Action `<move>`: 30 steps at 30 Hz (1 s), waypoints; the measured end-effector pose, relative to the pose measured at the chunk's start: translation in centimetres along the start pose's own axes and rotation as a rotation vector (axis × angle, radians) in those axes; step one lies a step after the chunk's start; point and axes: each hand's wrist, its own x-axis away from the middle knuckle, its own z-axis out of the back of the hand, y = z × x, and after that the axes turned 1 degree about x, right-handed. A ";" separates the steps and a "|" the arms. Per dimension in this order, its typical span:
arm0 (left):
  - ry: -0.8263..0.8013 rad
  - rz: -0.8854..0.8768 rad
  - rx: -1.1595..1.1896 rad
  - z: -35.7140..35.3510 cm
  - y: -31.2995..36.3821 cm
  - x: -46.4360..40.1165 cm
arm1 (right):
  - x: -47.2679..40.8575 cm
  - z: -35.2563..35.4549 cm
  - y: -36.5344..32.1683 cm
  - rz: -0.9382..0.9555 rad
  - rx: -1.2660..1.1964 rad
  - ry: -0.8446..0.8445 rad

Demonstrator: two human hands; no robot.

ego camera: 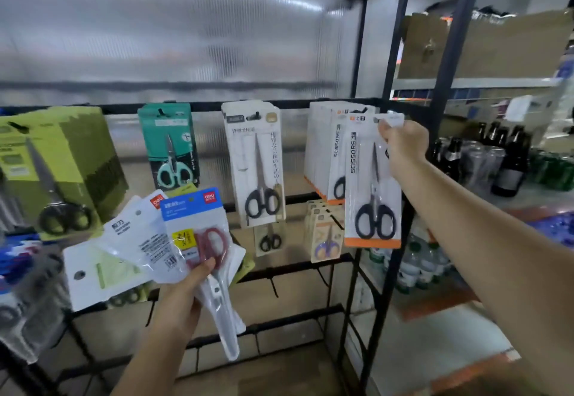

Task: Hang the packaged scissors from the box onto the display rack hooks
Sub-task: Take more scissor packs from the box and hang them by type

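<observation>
Pack (373,181): white card, orange base, black-handled scissors.

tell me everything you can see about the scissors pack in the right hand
The scissors pack is a tall white card with an orange bottom strip, "SCISSORS" printed vertically, and a seemingly clear blister over black-handled scissors pointing blades up. It hangs upright at the top rail's right end, in front of a matching row. The right hand pinches its top right corner.

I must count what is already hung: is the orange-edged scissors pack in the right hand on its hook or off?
Cannot tell. The right hand pinches the orange-edged pack by its top corner, before the matching row; no hook shows at its top.
</observation>
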 end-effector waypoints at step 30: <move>0.124 -0.168 0.008 -5.6 1.1 3.8 | 7.4 -2.2 5.5 0.022 -0.039 -0.679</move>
